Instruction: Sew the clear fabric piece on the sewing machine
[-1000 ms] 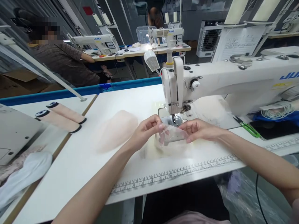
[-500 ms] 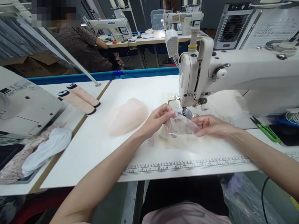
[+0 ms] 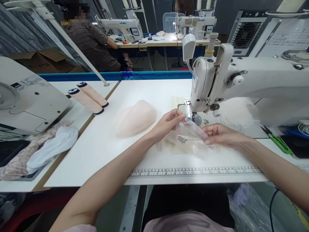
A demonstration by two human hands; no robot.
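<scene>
Between my hands a small piece of sheer pale pink fabric (image 3: 190,130) is stretched just in front of the sewing machine's needle area. My left hand (image 3: 172,120) pinches its upper left end, close to the presser foot (image 3: 193,116). At the lower right end, my right hand (image 3: 218,134) grips the fabric between thumb and fingers. The white sewing machine (image 3: 205,83) stands right behind the fabric. On the table left of my left hand lies a pile of sheer peach fabric (image 3: 140,117).
A printed ruler (image 3: 169,173) runs along the table's front edge. Green-handled scissors (image 3: 277,140) lie at the right. Two peach thread cones (image 3: 88,101) and a white cloth (image 3: 53,148) lie left. Beyond the blue edge, a person (image 3: 89,48) sits near other sewing machines (image 3: 123,28).
The camera view has shifted slightly, so the scene sits further right. The fabric between my hands now slants more, its right end lower. Both hands keep their hold.
</scene>
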